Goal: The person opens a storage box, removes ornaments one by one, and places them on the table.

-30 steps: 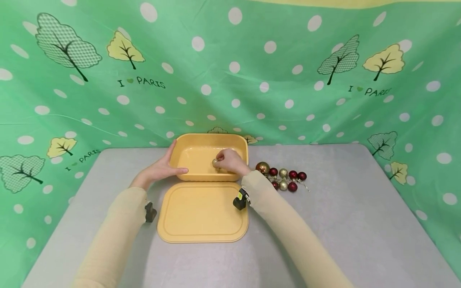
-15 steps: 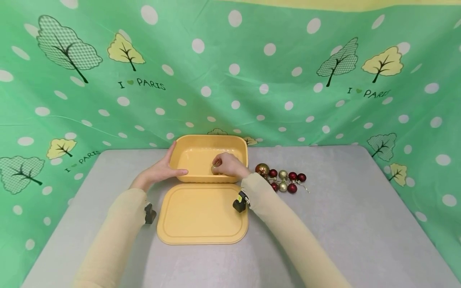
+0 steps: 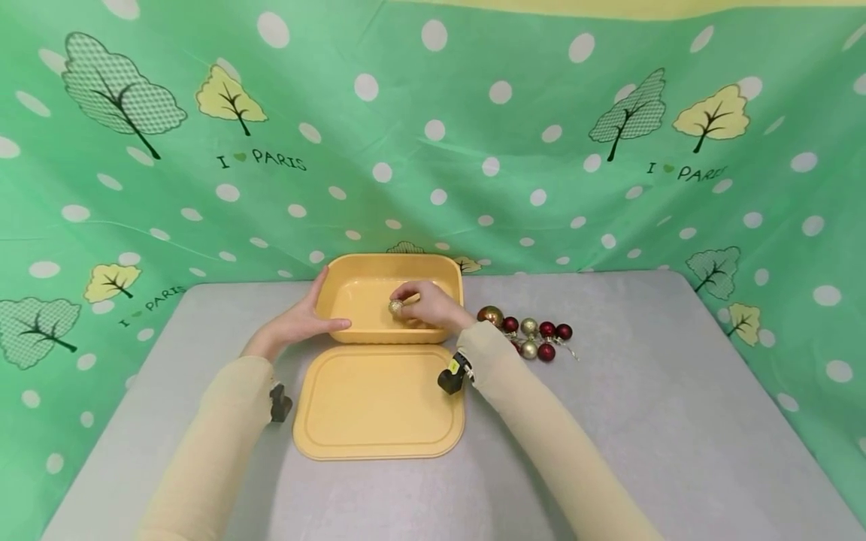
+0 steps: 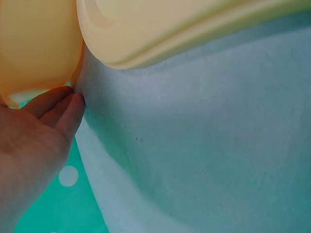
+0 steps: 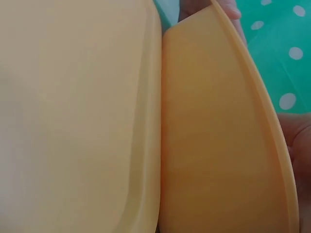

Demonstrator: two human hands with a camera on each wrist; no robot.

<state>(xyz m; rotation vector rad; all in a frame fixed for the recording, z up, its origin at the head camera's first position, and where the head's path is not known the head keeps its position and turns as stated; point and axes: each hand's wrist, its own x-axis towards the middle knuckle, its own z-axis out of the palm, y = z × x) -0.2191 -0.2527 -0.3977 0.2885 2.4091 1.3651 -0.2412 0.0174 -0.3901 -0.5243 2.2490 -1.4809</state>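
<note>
A deep yellow plastic box (image 3: 355,289) stands near the back of the table in the head view. My left hand (image 3: 295,321) grips its left end, the thumb at the front wall and the fingers along the outer side. Inside the box, towards its right half, my right hand (image 3: 433,305) pinches a small gold Christmas ball (image 3: 396,307) between thumb and fingers. The left wrist view shows the left hand's fingers (image 4: 68,109) against the box's outside. In the right wrist view the box wall (image 5: 218,126) hides the ball and most of the right hand.
The flat yellow lid (image 3: 379,406) lies directly in front of the box. Right of the box is a group of red and gold balls (image 3: 529,326), including a larger shiny gold one (image 3: 490,315). A green dotted cloth (image 3: 433,150) hangs behind the grey table (image 3: 643,421).
The right hand has shifted slightly within the box, and the gold ball it pinches now shows more clearly, a little farther left. The left hand keeps its grip on the box.
</note>
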